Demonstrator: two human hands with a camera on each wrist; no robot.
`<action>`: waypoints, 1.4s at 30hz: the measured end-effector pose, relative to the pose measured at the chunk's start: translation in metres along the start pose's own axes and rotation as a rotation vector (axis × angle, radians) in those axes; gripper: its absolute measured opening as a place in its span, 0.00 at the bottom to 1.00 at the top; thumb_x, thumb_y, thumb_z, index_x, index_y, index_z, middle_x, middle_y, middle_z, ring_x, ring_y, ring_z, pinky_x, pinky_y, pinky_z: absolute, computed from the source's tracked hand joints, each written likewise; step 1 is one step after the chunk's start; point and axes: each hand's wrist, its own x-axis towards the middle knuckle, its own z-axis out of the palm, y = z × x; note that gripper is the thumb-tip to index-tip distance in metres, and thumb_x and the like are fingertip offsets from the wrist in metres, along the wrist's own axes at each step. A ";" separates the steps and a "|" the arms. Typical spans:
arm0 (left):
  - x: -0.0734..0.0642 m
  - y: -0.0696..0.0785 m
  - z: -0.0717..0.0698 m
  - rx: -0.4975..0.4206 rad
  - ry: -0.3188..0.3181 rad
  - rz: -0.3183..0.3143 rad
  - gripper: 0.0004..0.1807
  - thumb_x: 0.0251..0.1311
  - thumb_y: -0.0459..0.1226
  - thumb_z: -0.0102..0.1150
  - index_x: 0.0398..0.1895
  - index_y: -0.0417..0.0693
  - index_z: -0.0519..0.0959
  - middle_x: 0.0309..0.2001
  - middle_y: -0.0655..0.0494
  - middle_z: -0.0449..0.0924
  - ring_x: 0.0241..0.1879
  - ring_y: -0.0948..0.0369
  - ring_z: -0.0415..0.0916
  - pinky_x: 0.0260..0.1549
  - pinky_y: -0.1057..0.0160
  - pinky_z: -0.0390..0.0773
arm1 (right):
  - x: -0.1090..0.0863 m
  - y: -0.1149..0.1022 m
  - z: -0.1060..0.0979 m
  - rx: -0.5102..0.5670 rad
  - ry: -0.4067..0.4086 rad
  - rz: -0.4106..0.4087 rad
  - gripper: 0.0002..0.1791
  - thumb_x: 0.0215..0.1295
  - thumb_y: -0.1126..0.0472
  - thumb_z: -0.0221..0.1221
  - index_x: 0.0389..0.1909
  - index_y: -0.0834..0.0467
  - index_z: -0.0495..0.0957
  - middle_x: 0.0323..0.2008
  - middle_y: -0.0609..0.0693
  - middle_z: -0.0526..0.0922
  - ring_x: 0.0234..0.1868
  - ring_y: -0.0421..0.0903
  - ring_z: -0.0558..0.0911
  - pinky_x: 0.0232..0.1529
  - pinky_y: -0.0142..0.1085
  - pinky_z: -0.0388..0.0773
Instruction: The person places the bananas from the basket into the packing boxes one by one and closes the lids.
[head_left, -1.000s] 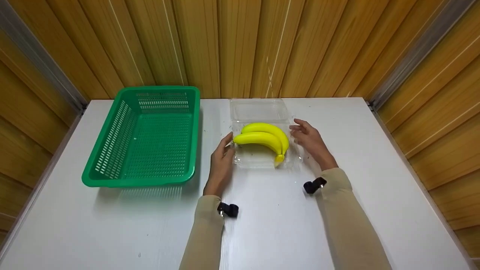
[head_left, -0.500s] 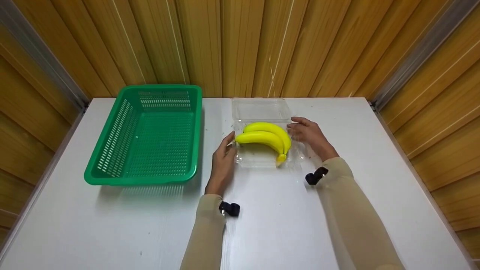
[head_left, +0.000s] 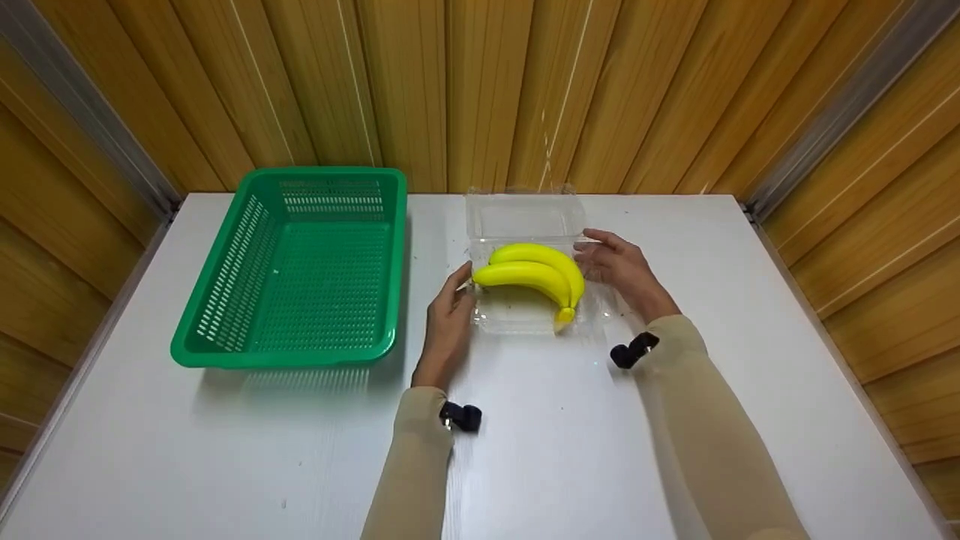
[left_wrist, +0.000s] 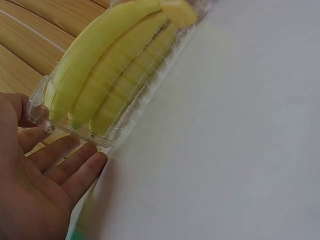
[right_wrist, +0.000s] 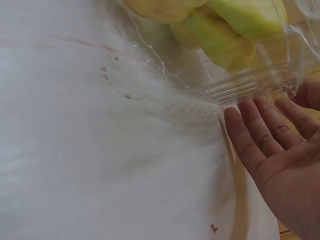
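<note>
A bunch of yellow bananas [head_left: 536, 274] lies in an open clear plastic clamshell container [head_left: 514, 324] on the white table. The container's lid [head_left: 525, 216] is folded back toward the wall. My left hand [head_left: 448, 322] is at the container's left side; in the left wrist view its extended fingertips [left_wrist: 92, 159] are right at the clear end wall, with the thumb partly hidden behind the rim. At the opposite side is my right hand [head_left: 622, 274]. Its straight fingers [right_wrist: 257, 131] are against the container's ridged lower wall in the right wrist view, the thumb near the rim.
A green plastic basket [head_left: 394, 300] with slotted sides stands on the left of the white table [head_left: 540, 450]. A wood-panelled wall [head_left: 487, 90] rises behind the table's back edge, and similar panels flank both sides.
The right hand has shifted slightly in toward the container. The lid's far edge has risen a little. The bananas and left hand keep their places while the head view shifts slightly.
</note>
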 end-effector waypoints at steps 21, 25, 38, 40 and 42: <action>0.000 0.000 0.000 -0.009 -0.004 -0.014 0.27 0.79 0.34 0.49 0.79 0.43 0.68 0.76 0.45 0.70 0.68 0.48 0.75 0.68 0.50 0.73 | -0.001 0.010 0.007 0.112 0.114 -0.091 0.28 0.80 0.65 0.58 0.77 0.55 0.68 0.70 0.55 0.76 0.64 0.51 0.81 0.66 0.42 0.77; 0.001 -0.001 0.000 -0.002 -0.007 -0.007 0.28 0.79 0.33 0.48 0.80 0.43 0.68 0.76 0.45 0.69 0.68 0.48 0.75 0.68 0.49 0.73 | -0.003 0.011 0.009 0.156 0.117 -0.120 0.25 0.81 0.66 0.57 0.75 0.57 0.69 0.70 0.57 0.75 0.64 0.52 0.81 0.67 0.43 0.76; 0.000 0.000 0.000 -0.043 -0.010 -0.020 0.27 0.80 0.33 0.49 0.79 0.43 0.68 0.76 0.43 0.69 0.68 0.45 0.75 0.68 0.48 0.72 | -0.005 0.013 0.014 0.247 0.166 -0.113 0.20 0.79 0.67 0.59 0.67 0.54 0.73 0.66 0.56 0.78 0.62 0.52 0.82 0.68 0.40 0.75; 0.000 0.001 -0.001 -0.045 -0.009 -0.022 0.27 0.80 0.33 0.49 0.79 0.43 0.68 0.76 0.44 0.69 0.68 0.46 0.75 0.68 0.48 0.72 | -0.005 0.014 0.014 0.277 0.159 -0.140 0.19 0.79 0.69 0.58 0.66 0.55 0.73 0.65 0.57 0.78 0.61 0.53 0.82 0.68 0.40 0.75; 0.000 0.001 -0.001 -0.045 -0.009 -0.027 0.27 0.80 0.33 0.48 0.79 0.43 0.68 0.76 0.44 0.69 0.68 0.46 0.75 0.69 0.48 0.72 | -0.004 0.015 0.014 0.306 0.150 -0.164 0.18 0.79 0.70 0.58 0.64 0.57 0.73 0.63 0.56 0.79 0.60 0.53 0.83 0.68 0.41 0.75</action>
